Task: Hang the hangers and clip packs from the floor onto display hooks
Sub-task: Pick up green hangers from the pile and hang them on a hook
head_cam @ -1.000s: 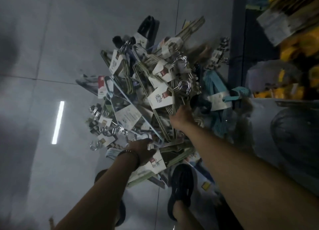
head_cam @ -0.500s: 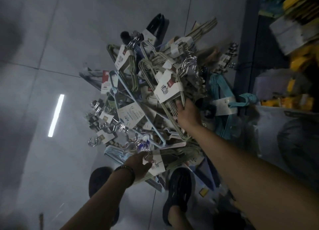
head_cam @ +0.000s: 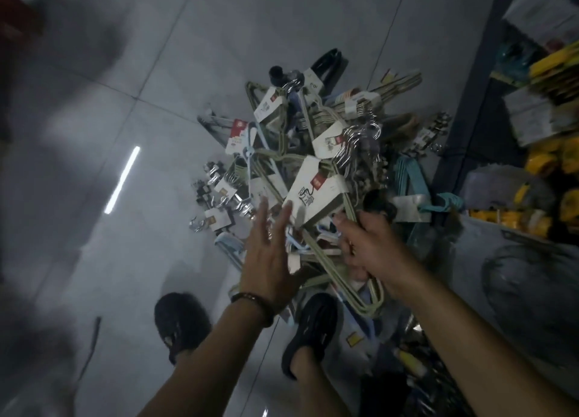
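A heap of bundled hangers and clip packs (head_cam: 300, 141) lies on the grey tiled floor (head_cam: 156, 72). My right hand (head_cam: 372, 247) grips a bundle of pale green hangers (head_cam: 329, 260) by its bars; the bundle carries a white card label (head_cam: 313, 194) and chrome hooks (head_cam: 354, 141) and is raised above the heap. My left hand (head_cam: 266, 257) has straight fingers and reaches toward the card label; whether the fingertips touch it I cannot tell. Several clip packs (head_cam: 216, 194) lie at the heap's left edge.
Teal hangers (head_cam: 410, 181) lie at the right of the heap. A dark shelf unit (head_cam: 470, 103) with yellow goods (head_cam: 545, 159) stands on the right. My feet in dark shoes (head_cam: 310, 332) stand just below the heap. Bare floor lies to the left.
My right hand has lifted the pale green hanger bundle up out of the heap. My left hand has let go of the lower pack and now reaches up with straight fingers.
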The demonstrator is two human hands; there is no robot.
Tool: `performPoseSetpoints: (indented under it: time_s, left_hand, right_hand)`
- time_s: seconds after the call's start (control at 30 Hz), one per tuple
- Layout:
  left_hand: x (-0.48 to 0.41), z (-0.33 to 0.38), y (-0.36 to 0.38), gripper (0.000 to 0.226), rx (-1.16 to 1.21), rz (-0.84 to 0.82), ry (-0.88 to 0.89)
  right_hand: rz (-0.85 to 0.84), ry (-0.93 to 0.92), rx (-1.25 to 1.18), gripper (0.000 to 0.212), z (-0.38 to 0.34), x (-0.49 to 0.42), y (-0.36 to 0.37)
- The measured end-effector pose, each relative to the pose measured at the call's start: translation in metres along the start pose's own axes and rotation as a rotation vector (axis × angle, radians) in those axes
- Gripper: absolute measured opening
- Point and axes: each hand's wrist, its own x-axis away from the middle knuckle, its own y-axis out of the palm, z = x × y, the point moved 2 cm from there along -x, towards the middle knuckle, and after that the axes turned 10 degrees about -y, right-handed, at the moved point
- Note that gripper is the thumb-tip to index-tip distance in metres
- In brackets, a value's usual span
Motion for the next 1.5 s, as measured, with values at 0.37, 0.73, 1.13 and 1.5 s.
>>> performPoseSetpoints:
  time_s: [0.37,0.73,1.13,1.5]
  left_hand:
    - [0.099,-0.033,0.009,0.032,0.730,-0.296,-0.425]
    - [0.106,-0.119,0.047,0.034,1.632,-0.594,-0.903]
    - [0.055,-0.154,0.220,0.032,1.657,-0.498,-1.282]
    - [0.014,-0.156,0.251,0.018,1.761,-0.476,-1.308]
  right_hand:
    - [-0.004,-0.211,0.391,0.036,-0.011,0.083,0.090]
    - [-0.298,-0.052,0.850,0.050,0.118,-0.006,0.058]
    - [-0.352,-0.111,1.280,0.056,0.241,-0.125,0.040]
    - [-0.247,-0.128,1.276,0.081,0.267,-0.144,0.059]
